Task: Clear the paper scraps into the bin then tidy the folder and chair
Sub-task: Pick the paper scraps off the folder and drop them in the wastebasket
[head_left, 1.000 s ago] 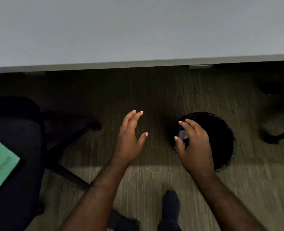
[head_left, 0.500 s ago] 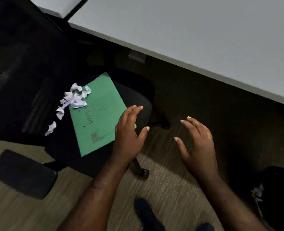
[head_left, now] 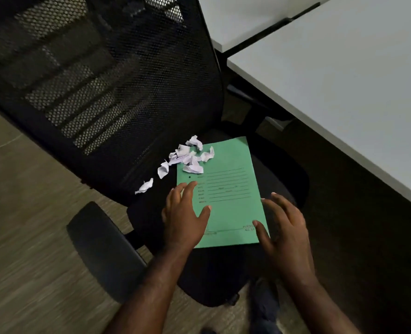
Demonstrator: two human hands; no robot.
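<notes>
A green folder (head_left: 226,189) lies flat on the seat of a black mesh office chair (head_left: 117,88). Several crumpled white paper scraps (head_left: 187,157) sit on the folder's far left corner and on the seat beside it, with one stray scrap (head_left: 144,186) further left. My left hand (head_left: 182,218) hovers open over the folder's near left edge. My right hand (head_left: 284,227) is open over the folder's near right corner, fingers spread. Neither hand holds anything. The bin is out of view.
A grey desk (head_left: 344,75) runs along the right, its edge close to the chair seat. The chair's armrest (head_left: 103,249) juts out at the lower left over the carpet. A dark shoe (head_left: 264,307) shows below the seat.
My view swung left from the black bin under the desk to the chair. Both empty hands came away from the bin and now hover over the green folder.
</notes>
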